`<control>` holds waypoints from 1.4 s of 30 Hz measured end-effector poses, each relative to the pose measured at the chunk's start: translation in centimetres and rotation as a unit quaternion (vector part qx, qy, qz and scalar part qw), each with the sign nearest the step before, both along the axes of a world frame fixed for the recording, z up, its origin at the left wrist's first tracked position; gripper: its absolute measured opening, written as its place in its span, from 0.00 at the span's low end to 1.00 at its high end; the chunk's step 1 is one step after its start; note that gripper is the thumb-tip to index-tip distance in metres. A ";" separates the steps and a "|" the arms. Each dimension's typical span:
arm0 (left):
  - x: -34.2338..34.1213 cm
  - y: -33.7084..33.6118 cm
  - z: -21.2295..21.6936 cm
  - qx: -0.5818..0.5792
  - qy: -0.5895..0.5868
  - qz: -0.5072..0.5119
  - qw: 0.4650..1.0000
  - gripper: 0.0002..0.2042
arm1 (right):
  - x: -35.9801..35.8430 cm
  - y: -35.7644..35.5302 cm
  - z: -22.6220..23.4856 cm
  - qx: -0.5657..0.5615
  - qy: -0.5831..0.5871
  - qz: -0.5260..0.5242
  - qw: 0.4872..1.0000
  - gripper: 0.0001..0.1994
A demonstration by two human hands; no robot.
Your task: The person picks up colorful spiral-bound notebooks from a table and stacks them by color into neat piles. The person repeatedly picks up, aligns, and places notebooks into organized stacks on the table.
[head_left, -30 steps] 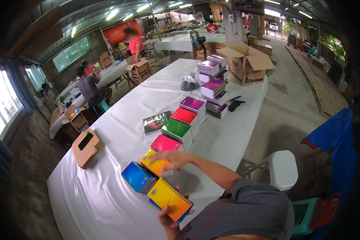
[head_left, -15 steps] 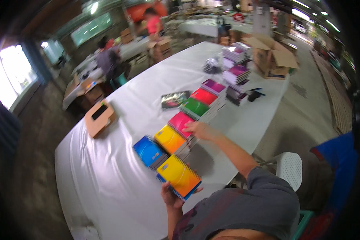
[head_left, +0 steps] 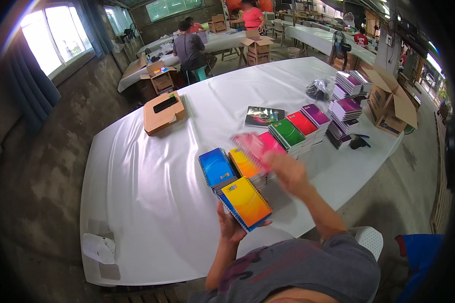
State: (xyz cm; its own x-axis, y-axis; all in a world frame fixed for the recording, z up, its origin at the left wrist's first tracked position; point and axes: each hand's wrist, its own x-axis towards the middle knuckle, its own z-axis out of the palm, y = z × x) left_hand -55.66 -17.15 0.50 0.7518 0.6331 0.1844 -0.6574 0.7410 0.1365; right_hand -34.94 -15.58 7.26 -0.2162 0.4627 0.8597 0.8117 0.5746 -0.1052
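My left hand (head_left: 231, 227) supports a yellow spiral notebook (head_left: 246, 203) from below, with a blue notebook under it. My right hand (head_left: 289, 172), smeared by motion, grips a pink spiral notebook (head_left: 252, 147), which is tilted above the stacks. Behind it lies the pink notebook stack (head_left: 272, 142). A blue notebook stack (head_left: 217, 167) and a yellow notebook stack (head_left: 242, 160), partly covered by the lifted notebook, stand just beyond my left hand. The row runs on through green (head_left: 288, 133), red (head_left: 302, 122) and purple (head_left: 316, 114) stacks.
On the white-covered table (head_left: 146, 217) lie a dark notebook (head_left: 264, 116), a flat cardboard box (head_left: 162, 113) bearing a phone (head_left: 165, 104), and a plastic bag (head_left: 318, 90). Taller notebook piles (head_left: 345, 108) and an open carton (head_left: 392, 103) stand far right. Several people work behind.
My right hand has lifted a pink notebook off its stack and brought it left, over the yellow stack. My left hand keeps its hold. The head view has shifted, showing more of the room.
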 end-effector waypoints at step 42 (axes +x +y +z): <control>13.1 2.3 -4.7 -0.035 0.131 0.061 0.989 0.31 | 18.6 3.3 -5.1 -0.235 0.005 0.088 0.968 0.19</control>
